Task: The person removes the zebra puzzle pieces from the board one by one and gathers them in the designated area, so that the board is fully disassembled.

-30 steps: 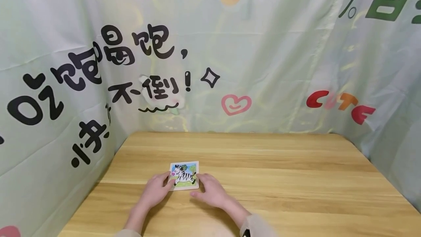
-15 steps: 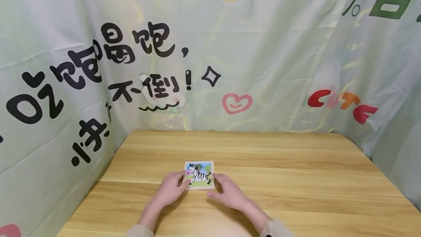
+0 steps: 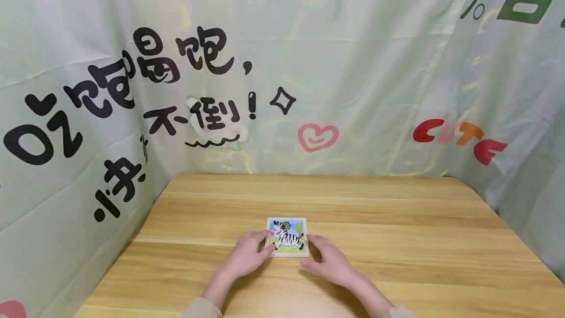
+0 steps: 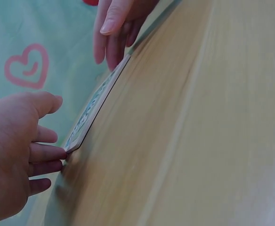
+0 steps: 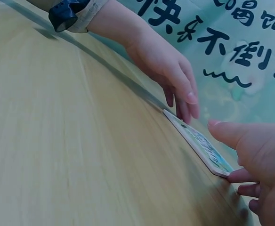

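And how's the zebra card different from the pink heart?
The zebra card lies flat on the table, but the pink heart is on the hanging cloth. The zebra card has many colours; the pink heart is a pink outline with a curve inside. The left hand and right hand are at the zebra card's edges; neither touches the pink heart. Both look cartoon-like.

Person's got these plain pale beige sleeves (image 3: 202,308) on both arms, stopping well short of the bare fingers (image 4: 48,153), plus a chunky, kinda blackish-blue gadget (image 5: 68,15) with a rounded end sitting by the left cuff (image 5: 97,14).
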Tool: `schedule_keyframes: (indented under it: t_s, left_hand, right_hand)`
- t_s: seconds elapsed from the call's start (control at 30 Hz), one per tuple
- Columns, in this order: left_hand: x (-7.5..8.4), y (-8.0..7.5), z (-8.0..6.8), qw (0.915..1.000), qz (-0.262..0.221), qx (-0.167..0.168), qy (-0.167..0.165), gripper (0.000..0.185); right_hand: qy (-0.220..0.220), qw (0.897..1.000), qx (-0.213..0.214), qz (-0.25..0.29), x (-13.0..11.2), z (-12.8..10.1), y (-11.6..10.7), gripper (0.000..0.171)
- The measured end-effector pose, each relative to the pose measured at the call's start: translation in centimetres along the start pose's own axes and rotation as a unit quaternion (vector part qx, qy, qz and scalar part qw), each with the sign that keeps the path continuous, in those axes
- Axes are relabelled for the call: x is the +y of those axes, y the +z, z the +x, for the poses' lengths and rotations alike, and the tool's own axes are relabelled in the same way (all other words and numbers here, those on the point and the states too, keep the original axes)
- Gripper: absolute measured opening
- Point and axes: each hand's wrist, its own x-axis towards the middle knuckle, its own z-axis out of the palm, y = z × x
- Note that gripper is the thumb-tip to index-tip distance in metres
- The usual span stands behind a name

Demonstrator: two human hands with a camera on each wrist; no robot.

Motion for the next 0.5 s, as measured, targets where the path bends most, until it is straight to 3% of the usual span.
schedule_keyframes:
  t_s: [0.5]
  left_hand:
    - [2.8,1.7,0.2,0.9984,0.021,-0.038,0.038,0.054]
  right_hand:
    - [0.024,1.0,0.008,-0.009,1.4,-3.3,-2.8,0.07]
